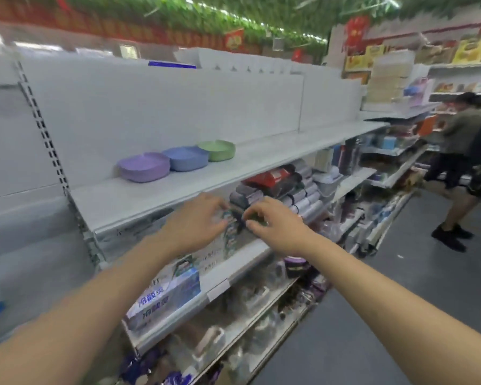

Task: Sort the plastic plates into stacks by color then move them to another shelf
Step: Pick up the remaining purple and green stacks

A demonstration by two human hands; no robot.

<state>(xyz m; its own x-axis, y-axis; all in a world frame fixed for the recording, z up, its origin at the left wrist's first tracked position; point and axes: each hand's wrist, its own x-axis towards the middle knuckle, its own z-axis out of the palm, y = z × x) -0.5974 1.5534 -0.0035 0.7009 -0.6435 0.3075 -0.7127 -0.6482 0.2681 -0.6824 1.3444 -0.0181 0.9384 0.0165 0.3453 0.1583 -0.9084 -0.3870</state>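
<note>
Three stacks of plastic plates stand in a row on a white shelf (150, 201): a purple stack (144, 170), a blue stack (186, 158) and a green stack (217, 150). Both my hands reach under that shelf's front edge, below and to the right of the stacks. My left hand (197, 223) has curled fingers around a small packaged item (231, 229) on the shelf below. My right hand (272, 225) pinches the same area from the right. The image is blurred, so the item itself is unclear.
The lower shelves hold boxed goods (164, 298), folded packs (278, 187) and bagged items. White bins (233, 61) line the top of the unit. Two people (461, 168) stand in the aisle to the right, on a grey floor (400, 301).
</note>
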